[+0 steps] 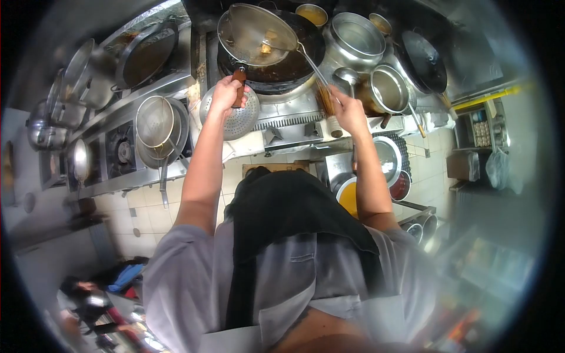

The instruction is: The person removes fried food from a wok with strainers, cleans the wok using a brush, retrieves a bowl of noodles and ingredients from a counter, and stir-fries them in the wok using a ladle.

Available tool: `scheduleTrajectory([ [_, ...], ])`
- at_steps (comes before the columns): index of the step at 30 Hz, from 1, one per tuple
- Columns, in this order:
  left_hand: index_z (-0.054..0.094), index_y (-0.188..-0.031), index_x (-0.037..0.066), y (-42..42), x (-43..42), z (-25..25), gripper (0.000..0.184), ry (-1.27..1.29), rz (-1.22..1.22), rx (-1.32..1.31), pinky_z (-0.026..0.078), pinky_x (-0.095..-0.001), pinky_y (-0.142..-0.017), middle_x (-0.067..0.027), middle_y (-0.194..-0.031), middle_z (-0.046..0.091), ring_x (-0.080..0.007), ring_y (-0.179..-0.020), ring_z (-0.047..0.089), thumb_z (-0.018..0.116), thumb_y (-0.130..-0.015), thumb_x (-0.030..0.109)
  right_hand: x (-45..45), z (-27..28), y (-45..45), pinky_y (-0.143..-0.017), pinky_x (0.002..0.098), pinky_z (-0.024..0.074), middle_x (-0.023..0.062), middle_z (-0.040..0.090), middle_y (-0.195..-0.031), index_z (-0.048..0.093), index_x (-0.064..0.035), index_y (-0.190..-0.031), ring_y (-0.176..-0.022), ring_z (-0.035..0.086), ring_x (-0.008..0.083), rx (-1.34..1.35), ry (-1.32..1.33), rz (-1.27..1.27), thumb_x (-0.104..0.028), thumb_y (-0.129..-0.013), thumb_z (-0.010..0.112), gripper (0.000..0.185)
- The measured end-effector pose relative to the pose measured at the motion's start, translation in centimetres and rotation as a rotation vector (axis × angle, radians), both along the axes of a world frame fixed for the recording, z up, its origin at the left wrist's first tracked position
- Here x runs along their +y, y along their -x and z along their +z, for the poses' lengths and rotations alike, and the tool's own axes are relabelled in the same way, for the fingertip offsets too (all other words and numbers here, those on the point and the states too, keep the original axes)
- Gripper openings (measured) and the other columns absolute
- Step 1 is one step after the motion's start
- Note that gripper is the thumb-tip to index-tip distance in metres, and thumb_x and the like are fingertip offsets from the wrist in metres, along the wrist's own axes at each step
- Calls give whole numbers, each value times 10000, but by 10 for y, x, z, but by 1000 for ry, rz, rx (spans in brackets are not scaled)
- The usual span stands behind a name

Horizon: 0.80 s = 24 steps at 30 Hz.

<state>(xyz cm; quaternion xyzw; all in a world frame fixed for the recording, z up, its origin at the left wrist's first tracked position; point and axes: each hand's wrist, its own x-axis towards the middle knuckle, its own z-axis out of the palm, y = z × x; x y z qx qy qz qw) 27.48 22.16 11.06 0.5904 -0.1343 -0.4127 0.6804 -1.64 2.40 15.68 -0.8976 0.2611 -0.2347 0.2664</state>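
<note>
My left hand (226, 95) is closed round the brown wooden handle (238, 88) of a large round mesh strainer (253, 26). The strainer hangs tilted over a dark wok (309, 41), with golden-brown food pieces (268, 42) showing in it. My right hand (348, 110) grips a long-handled metal utensil (312, 62) that reaches to the strainer's rim; I cannot make out its head. Close beside that hand is a bamboo brush (325, 101), apparently resting on the stove. Under my left forearm lies a perforated metal skimmer (242, 120).
Behind the wok and to its right stand a wide metal pot (357, 34), a deep pot (391, 87), a ladle (346, 76) and another wok (424, 54). At left, a sieve (155, 120) rests over a pan near a burner (123, 149). A yellow-filled container (348, 197) stands below my right arm.
</note>
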Motion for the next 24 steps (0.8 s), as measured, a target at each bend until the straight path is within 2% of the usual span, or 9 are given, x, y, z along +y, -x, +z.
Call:
scheduleTrajectory([
  [2, 493, -1147, -33, -7, 5, 2, 270, -11, -20, -19, 456, -317, -373, -134, -787, 617, -181, -462, 537, 466, -889, 44, -9, 1, 5, -761, 396, 536, 249, 656, -964, 622, -90, -1254, -917, 661, 381, 13, 50, 24, -123, -910, 595, 347],
  [5, 500, -1154, -38, -15, 14, 5, 278, 27, -57, 21, 447, -307, -365, -135, -791, 616, -179, -460, 532, 469, -888, 37, -27, 8, 13, -786, 389, 534, 255, 648, -1002, 619, -85, -1255, -965, 650, 376, 70, 4, 59, -121, -903, 606, 354],
  [11, 487, -1193, -16, -22, 19, 11, 295, 41, -138, 56, 425, -279, -385, -112, -793, 595, -157, -497, 529, 466, -909, 62, -47, -18, 3, -798, 431, 515, 257, 647, -956, 607, -72, -1266, -889, 633, 438, 168, -97, 61, -137, -920, 580, 353],
  [13, 488, -1173, -26, -18, 15, 9, 288, 45, -132, 61, 429, -296, -375, -125, -788, 601, -170, -482, 530, 473, -896, 53, -48, -61, -7, -709, 413, 532, 236, 677, -834, 610, -84, -1273, -727, 679, 364, 30, -132, 102, -162, -938, 578, 346],
  [15, 489, -1154, -36, -15, 7, 6, 281, 52, -114, 69, 433, -313, -366, -138, -782, 608, -184, -466, 532, 480, -884, 44, -23, -53, -22, -426, 301, 438, 80, 630, -649, 569, -97, -1343, -465, 549, 126, 149, -453, -1, -154, -966, 566, 382],
  [16, 488, -1154, -34, -13, 5, 3, 284, 28, -102, 65, 433, -314, -365, -137, -777, 605, -185, -468, 534, 478, -882, 45, -13, -46, -26, -331, 278, 321, 21, 519, -584, 530, -92, -1377, -354, 410, 95, 111, -619, -4, -172, -993, 534, 393],
  [17, 487, -1155, -32, -10, 4, 1, 286, 1, -89, 61, 432, -316, -364, -137, -771, 603, -186, -470, 537, 475, -880, 45, -7, -38, -29, -331, 278, 321, 21, 519, -584, 530, -92, -1377, -354, 410, 95, 114, -622, 0, -172, -993, 534, 393],
  [20, 500, -1195, -41, -13, -1, -10, 315, -64, -45, 0, 447, -296, -382, -126, -807, 615, -156, -493, 534, 474, -896, 55, 5, -22, -35, -304, 244, 282, -5, 496, -574, 457, -75, -1424, -336, 367, 73, -38, -1086, -12, -184, -1002, 523, 441],
  [24, 494, -1143, -26, -20, -7, -8, 254, -184, 15, -224, 465, -316, -361, -114, -764, 602, -154, -454, 530, 447, -907, 53, 7, -26, -35, -299, 249, 286, -3, 504, -576, 484, -78, -1405, -340, 379, 75, -88, -1100, -47, -175, -996, 532, 423],
])
